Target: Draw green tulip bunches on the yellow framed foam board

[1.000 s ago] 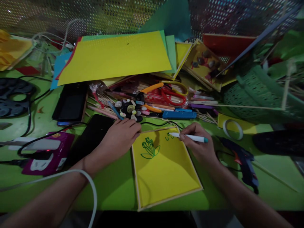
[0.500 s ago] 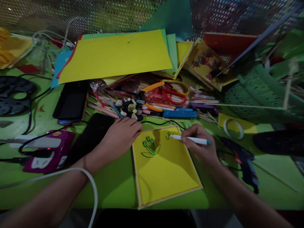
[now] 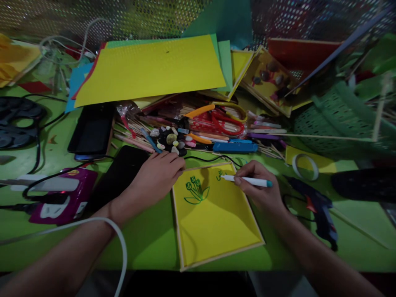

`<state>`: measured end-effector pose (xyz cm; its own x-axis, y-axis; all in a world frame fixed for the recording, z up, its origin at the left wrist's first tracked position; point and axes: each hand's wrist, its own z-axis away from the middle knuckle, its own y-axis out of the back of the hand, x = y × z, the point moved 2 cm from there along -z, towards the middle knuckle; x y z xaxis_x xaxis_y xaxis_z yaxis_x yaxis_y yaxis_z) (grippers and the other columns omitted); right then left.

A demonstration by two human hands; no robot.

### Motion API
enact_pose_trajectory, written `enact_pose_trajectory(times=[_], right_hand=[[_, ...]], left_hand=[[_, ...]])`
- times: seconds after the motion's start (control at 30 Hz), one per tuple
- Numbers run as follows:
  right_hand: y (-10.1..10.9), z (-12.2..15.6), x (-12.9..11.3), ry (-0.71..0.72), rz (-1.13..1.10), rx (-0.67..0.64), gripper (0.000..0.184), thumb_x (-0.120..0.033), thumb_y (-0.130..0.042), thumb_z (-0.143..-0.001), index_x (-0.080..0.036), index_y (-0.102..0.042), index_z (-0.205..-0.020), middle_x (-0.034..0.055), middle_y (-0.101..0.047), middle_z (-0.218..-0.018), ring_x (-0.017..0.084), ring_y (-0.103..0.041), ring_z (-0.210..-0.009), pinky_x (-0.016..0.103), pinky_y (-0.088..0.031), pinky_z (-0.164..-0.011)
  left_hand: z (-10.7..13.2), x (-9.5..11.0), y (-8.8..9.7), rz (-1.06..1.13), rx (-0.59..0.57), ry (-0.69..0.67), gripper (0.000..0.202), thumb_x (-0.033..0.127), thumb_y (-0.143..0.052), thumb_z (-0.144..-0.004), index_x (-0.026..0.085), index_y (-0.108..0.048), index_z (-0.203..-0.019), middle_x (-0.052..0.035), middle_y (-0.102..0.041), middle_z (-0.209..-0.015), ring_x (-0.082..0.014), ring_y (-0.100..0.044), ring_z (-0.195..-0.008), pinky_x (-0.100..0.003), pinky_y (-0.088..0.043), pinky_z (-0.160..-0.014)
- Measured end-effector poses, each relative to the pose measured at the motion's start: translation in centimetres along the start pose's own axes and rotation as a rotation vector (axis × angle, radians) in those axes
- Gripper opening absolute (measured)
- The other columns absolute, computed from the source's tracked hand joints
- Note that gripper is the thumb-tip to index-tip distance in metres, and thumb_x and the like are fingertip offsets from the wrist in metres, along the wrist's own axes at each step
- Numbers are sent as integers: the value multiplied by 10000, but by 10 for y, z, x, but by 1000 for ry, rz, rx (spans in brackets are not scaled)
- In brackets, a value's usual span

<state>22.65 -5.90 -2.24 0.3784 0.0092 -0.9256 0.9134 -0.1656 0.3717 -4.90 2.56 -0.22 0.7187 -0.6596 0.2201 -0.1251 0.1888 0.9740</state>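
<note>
Along the back of the green desk (image 3: 148, 251), a large yellow sheet (image 3: 148, 70) tops other coloured paper, with a green basket (image 3: 334, 119) to the right. Near the front lies a yellow card (image 3: 216, 231) edged with thin sticks. The left hand (image 3: 162, 173) rests palm down at its upper left corner; whether that grip holds anything, I cannot tell. Beyond the right hand (image 3: 260, 187) sits a glue gun (image 3: 315, 210). The right grip is closed around a white pen (image 3: 249, 180), its tip beside a small green flower (image 3: 220, 173).
</note>
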Motion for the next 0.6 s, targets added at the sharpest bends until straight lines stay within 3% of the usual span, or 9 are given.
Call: enact_pose_trajectory(times=[0.6], right_hand=[[1,2,-4,-35,33,-59,127,-248,-750,-806,-240,-635,-752,-4,-656,-697,163,-562,-583,287,-409,-528]], left_hand=[[0,2,2,1,7,-1,138,225,-559,-1012,207,-694,-994,-61,-717,-1042,-259,-654,-995,-395,-460,-860]])
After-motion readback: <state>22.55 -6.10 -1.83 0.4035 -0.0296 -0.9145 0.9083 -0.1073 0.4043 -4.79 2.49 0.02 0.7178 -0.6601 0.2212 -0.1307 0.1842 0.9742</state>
